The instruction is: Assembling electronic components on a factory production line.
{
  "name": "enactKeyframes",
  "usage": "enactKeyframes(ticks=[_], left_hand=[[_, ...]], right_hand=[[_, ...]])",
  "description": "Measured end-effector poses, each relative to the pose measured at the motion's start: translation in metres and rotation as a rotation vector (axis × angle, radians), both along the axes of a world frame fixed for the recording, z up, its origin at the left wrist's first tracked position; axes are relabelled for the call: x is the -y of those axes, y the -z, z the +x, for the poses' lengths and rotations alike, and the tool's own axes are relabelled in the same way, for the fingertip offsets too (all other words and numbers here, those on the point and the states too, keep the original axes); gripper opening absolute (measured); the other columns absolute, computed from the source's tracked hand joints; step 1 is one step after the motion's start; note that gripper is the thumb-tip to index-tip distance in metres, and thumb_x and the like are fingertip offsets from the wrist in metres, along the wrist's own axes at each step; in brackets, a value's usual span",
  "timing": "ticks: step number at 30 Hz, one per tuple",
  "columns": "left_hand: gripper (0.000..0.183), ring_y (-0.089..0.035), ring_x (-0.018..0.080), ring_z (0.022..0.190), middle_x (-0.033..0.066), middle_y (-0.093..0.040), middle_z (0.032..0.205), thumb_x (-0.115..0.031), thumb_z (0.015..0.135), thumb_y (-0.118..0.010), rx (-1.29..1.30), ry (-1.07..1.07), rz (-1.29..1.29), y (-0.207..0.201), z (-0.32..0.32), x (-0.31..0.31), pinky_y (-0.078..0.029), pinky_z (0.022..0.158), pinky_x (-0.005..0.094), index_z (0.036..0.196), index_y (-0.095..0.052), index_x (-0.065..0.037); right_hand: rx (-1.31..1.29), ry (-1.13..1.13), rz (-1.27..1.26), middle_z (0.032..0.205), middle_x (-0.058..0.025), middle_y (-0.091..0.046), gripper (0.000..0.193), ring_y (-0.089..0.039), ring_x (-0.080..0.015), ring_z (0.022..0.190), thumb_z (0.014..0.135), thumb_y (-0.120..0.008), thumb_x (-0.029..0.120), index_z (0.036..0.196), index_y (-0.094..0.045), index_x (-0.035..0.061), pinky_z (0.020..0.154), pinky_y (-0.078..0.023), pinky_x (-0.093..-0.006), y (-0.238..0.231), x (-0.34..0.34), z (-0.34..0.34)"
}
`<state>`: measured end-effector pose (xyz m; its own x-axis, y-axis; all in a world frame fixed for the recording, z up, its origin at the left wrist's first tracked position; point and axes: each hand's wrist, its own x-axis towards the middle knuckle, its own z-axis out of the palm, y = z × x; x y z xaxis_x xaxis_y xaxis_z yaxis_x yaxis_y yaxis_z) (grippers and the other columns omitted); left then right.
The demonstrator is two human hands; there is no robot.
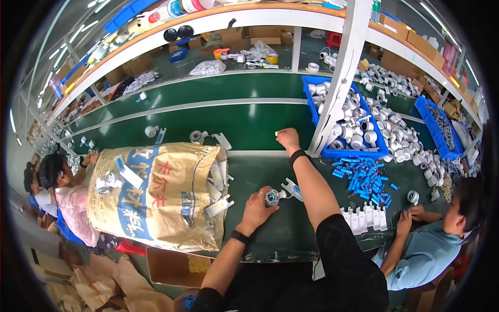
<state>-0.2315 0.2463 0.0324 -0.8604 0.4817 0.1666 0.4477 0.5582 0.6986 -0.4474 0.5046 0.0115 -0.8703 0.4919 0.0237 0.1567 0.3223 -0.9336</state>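
My left hand [253,213] is closed around a small round white device housing [272,197], its open face up and a dark inside with a bluish-green spot showing. Beside it on the dark green bench lies a white bracket with a blue cylindrical battery [293,189]; it seems wired to the housing. My right hand [289,139] reaches forward over the green belt, fingers closed, with a small pale piece [277,134] at the fingertips. That piece is too small to name. Right of my right forearm lie loose blue batteries [358,177] and a row of white plastic brackets [365,218].
A large printed woven sack [156,195] with white parts at its mouth fills the left bench. A blue crate [382,148] of white housings stands behind a white post [343,78]. Co-workers [426,234] [70,187] sit right and left. A shelf crosses above.
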Motion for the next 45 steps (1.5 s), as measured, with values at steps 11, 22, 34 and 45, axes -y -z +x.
enactKeyframes(ticks=[11, 22, 34, 45], left_hand=[[0.036, -0.067, 0.0271, 0.076, 0.015, -0.07, 0.089, 0.002, 0.097, -0.064, -0.417, -0.244, 0.285, -0.067, 0.05, 0.099, -0.053, 0.067, 0.0379, 0.132, -0.067, -0.002], [0.045, -0.048, 0.0407, 0.141, 0.0313, -0.055, 0.145, -0.041, 0.098, -0.059, 0.438, -0.561, -1.211, 0.177, 0.256, 0.41, -0.029, 0.119, 0.0595, 0.13, -0.071, -0.012], [0.063, -0.068, 0.0368, 0.113, 0.019, -0.068, 0.129, -0.007, 0.085, -0.08, 0.129, 0.036, 0.171, -0.074, 0.114, 0.099, -0.055, 0.099, 0.0417, 0.144, -0.058, -0.007], [0.08, -0.063, 0.0366, 0.12, 0.0236, -0.06, 0.132, -0.024, 0.076, -0.09, 0.173, -0.186, 0.255, -0.006, -0.012, -0.018, -0.051, 0.102, 0.0407, 0.141, -0.051, -0.001]], right_hand=[[0.268, -1.154, -0.407, 0.106, -0.0106, -0.076, 0.026, -0.072, -0.0171, 0.096, 0.101, -0.069, 0.018, 0.113, -0.074, -0.0042, 0.089, -0.058, -0.0322, -0.143, 0.138, 0.195], [-0.072, -0.781, 0.717, 0.126, -0.012, -0.066, 0.054, -0.056, -0.0354, 0.125, 0.082, -0.081, 0.017, 0.132, -0.063, 0.01, 0.108, -0.04, -0.0471, -0.06, 0.052, 0.231], [-0.079, -0.501, 0.858, 0.124, -0.0125, -0.062, 0.059, -0.053, -0.0345, 0.124, 0.074, -0.086, 0.013, 0.126, -0.058, 0.0117, 0.101, -0.04, -0.047, -0.059, 0.029, 0.257], [-0.341, -0.441, 0.816, 0.101, -0.0071, -0.072, 0.031, -0.065, -0.0312, 0.101, 0.083, -0.078, 0.008, 0.111, -0.063, 0.01, 0.093, -0.045, -0.0432, -0.039, 0.027, 0.261]])
